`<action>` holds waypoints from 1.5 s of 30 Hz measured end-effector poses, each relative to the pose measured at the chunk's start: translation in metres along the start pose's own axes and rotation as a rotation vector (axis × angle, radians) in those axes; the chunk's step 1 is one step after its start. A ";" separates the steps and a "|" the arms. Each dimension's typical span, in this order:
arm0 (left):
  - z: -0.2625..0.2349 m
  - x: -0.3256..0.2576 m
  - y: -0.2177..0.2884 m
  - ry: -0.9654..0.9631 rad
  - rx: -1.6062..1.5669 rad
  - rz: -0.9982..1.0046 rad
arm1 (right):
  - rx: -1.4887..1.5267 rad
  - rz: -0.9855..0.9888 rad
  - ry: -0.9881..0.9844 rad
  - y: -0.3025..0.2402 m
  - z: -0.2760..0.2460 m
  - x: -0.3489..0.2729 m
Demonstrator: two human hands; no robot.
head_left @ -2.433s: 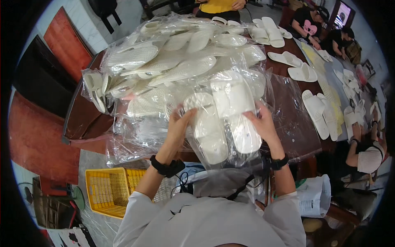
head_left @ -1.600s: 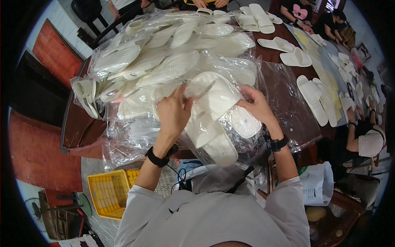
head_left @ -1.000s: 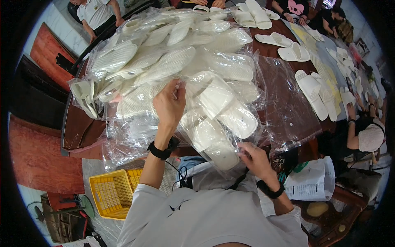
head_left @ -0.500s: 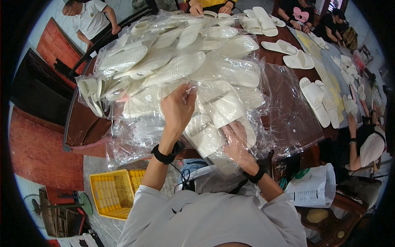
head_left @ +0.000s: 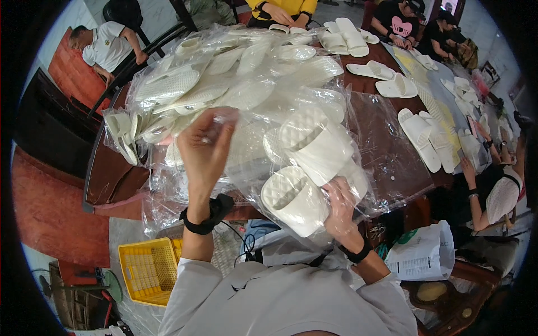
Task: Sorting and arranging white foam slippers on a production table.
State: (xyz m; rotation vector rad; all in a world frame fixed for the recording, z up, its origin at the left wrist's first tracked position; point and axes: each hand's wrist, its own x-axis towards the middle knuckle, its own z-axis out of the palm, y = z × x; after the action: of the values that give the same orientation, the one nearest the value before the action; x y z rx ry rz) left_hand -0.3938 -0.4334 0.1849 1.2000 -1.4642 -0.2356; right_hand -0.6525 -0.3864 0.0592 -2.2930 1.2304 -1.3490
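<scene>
Holding the near end of a clear plastic bag (head_left: pixel 263 168), the right hand (head_left: pixel 341 208) sits closest to the body, its fingers closed on the film just beside the lower white slipper (head_left: pixel 291 199), which lies directly to its left and touches it through the plastic. That slipper's long axis runs from the right hand up and away toward the left. Just beyond it a second white slipper (head_left: pixel 315 143) lies in the same bag, above the right hand and slanted the same way. The right hand is the nearer one to both slippers. The left hand (head_left: pixel 204 148) is raised farther out, fingers pinched together on the bag's upper edge, so the pair hangs to its right and below. Behind the left hand, a heap of bagged slippers (head_left: pixel 241 78) covers the dark table (head_left: pixel 386 162). Farther right of the grip, loose slippers (head_left: pixel 417 134) lie in pairs, and other people's hands (head_left: pixel 468 168) work at the table's far edge.
</scene>
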 end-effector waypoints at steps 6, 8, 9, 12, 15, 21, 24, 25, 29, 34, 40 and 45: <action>-0.044 0.023 -0.020 0.177 0.041 0.088 | 0.022 -0.029 0.093 0.006 -0.004 -0.004; -0.052 0.026 -0.022 0.193 0.024 0.111 | 0.009 -0.054 0.100 0.011 -0.004 -0.006; -0.056 0.027 -0.022 0.208 0.013 0.131 | -0.030 -0.087 0.061 0.012 -0.004 -0.008; -0.062 0.033 -0.028 0.257 0.039 0.142 | -0.064 -0.156 -0.009 0.009 -0.005 -0.007; -0.073 0.050 -0.034 0.372 0.133 0.285 | -0.059 -0.159 -0.068 0.010 -0.007 -0.008; -0.120 0.076 -0.033 0.591 0.089 0.224 | -0.022 0.030 0.049 0.030 -0.017 0.004; -0.123 0.083 -0.020 0.592 0.008 0.222 | -0.074 0.097 0.138 0.043 -0.010 0.030; -0.123 0.085 -0.017 0.592 0.018 0.234 | -0.084 0.102 0.144 0.047 -0.006 0.040; -0.132 0.087 0.034 0.833 -0.061 0.366 | -0.120 0.134 0.089 0.059 0.025 0.072; -0.123 0.079 0.046 0.567 -0.007 0.271 | -0.121 0.158 -0.056 0.038 0.045 0.090; 0.006 0.053 0.022 0.035 -0.218 0.160 | 0.078 0.134 -0.415 0.064 0.005 0.086; 0.073 0.039 0.007 -0.311 -0.050 -0.037 | 0.394 0.509 -0.374 0.073 -0.057 0.066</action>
State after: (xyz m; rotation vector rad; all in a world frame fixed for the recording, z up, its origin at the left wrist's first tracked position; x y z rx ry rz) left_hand -0.4506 -0.4941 0.1916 1.1882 -1.6942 -0.4993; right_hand -0.7234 -0.4692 0.0926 -1.7011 1.1813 -0.8408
